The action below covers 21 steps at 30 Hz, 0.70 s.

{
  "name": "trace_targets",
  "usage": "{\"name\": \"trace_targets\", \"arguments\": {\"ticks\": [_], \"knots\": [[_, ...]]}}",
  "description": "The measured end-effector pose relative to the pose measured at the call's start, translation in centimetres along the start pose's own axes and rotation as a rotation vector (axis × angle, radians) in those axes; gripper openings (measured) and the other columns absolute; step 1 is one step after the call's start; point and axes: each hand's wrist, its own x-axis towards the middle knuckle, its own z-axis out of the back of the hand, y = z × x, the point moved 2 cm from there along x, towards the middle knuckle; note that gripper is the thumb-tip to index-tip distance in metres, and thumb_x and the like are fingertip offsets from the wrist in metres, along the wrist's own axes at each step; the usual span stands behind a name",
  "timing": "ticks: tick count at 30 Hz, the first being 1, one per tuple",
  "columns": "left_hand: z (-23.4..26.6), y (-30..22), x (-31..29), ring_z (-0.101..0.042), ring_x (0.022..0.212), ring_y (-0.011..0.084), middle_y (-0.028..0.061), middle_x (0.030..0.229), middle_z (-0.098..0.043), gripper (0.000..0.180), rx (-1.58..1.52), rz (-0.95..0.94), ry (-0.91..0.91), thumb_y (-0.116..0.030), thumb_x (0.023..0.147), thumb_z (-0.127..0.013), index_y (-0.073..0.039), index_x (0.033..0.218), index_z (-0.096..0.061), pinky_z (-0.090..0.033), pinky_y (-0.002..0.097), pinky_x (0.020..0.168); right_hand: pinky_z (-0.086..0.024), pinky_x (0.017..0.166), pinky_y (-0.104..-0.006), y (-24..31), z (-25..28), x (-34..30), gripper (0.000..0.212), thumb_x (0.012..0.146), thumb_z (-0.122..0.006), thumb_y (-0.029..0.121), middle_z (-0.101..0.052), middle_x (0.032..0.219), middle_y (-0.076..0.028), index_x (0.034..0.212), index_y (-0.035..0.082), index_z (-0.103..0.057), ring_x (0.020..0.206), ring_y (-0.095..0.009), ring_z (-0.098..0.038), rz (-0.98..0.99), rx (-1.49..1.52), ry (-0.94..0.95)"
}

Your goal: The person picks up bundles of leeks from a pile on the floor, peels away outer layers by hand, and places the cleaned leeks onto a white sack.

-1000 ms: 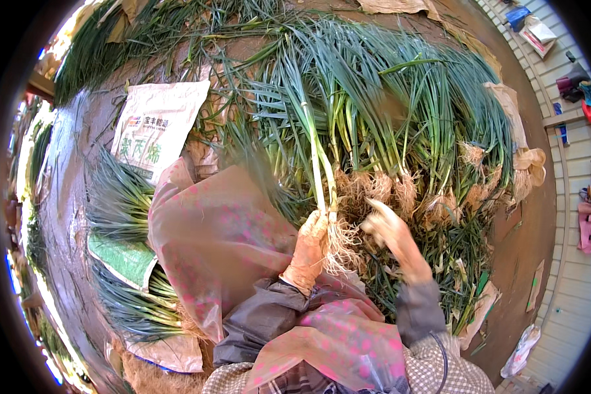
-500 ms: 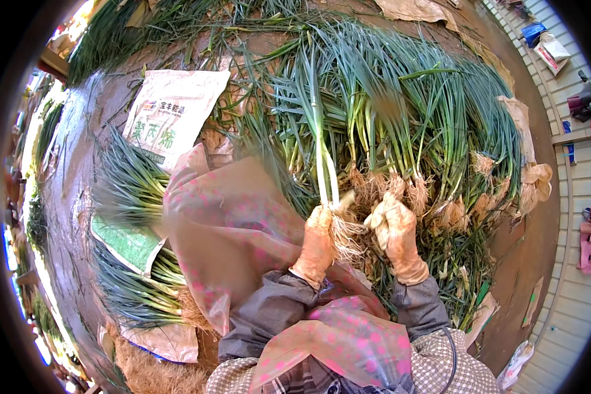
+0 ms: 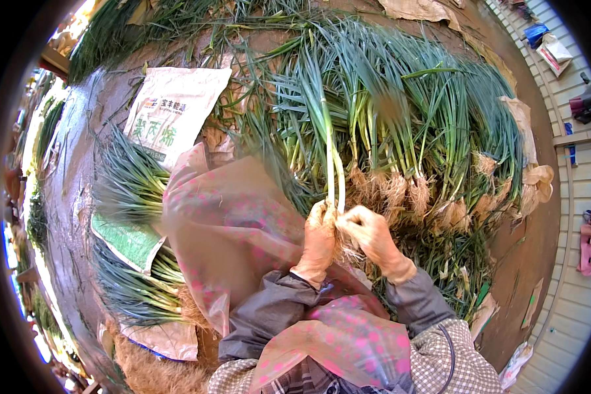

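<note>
Both gloved: left hand (image 3: pixel 320 226) closed round the base of a green onion stalk (image 3: pixel 333 164) held upright, right hand (image 3: pixel 369 231) pinching at its root end just beside. Held above the heap of green onions (image 3: pixel 400 125), roots (image 3: pixel 400 190) toward the body. Cleaning step, by the look; next likely calls for stripping the outer skin downward without snapping the stem.

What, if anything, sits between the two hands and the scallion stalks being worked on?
Nothing visible. The left hand and right hand both already grip the scallion stalks at the white base, just above the roots. The big scallion pile lies behind the stalks, not between them and the hands.
</note>
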Motion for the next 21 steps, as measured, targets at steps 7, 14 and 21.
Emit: {"name": "trace_targets", "arguments": {"ticks": [7,14,21], "knots": [[-1.5,0.5,0.0,-0.061,0.080,0.0194,0.0087,0.092,-0.064,0.024,0.792,-0.299,-0.025,-0.012,0.089,-0.058,0.000,0.110,-0.059,-0.049,0.0296,0.072,-0.043,0.053,-0.0215,-0.2,3.8,1.3,0.030,0.086,-0.068,0.028,-0.060,0.072,-0.003,0.091,0.000,-0.061,0.058,-0.008,-0.054,-0.136,0.041,-0.209],[-2.2,-0.7,-1.0,-0.061,0.083,0.0354,0.0159,0.090,-0.063,0.026,1.278,-0.608,0.098,-0.015,0.080,-0.062,-0.009,0.105,-0.061,-0.050,0.0420,0.072,-0.049,0.057,-0.0386,-6.9,2.9,8.4,0.047,0.087,-0.059,0.049,-0.065,0.072,-0.016,0.083,0.003,-0.067,0.064,-0.025,-0.063,-0.182,-0.868,0.158],[-1.9,-0.3,-0.9,-0.062,0.088,0.0265,0.0159,0.092,-0.062,0.020,1.089,-0.443,0.028,-0.002,0.081,-0.061,-0.003,0.101,-0.057,-0.049,0.0320,0.077,-0.048,0.050,-0.0384,-6.9,0.7,6.1,0.042,0.094,-0.047,0.045,-0.062,0.061,-0.011,0.080,0.009,-0.064,0.054,-0.028,-0.061,0.222,-1.140,-0.043]]}}
